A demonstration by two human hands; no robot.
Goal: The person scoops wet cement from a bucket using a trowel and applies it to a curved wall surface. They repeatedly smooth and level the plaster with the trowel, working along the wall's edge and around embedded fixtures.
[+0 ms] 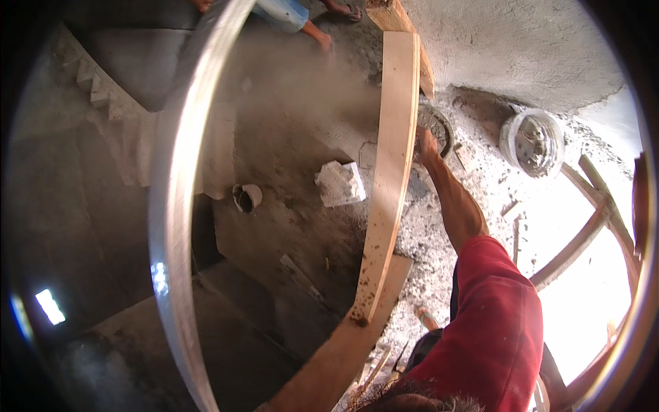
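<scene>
1. We see a long silvery bar (180, 151) on the left, running from the upper edge to the lower edge, bowed by the lens.
2. A red sleeve (491, 309) rises from the lower right; its bare forearm (453, 196) stretches away from us, up and slightly left.
3. Just left of that forearm we find the pale plank (392, 144), its long axis running away from us, far end tipped slightly right. Its near end overlaps a brown board (350, 350) slanting to the lower left.
4. A clear bucket (532, 143) stands on the right, grey stuff inside.
5. Between bucket and plank, nearer the plank, sits the round pan (447, 127), partly hidden by it.
6. The right hand (427, 143) is at the pan, close beside the plank's edge. Its fingers are obscured, so we cannot tell whether they are spread or gripping. We cannot see the left hand.
</scene>
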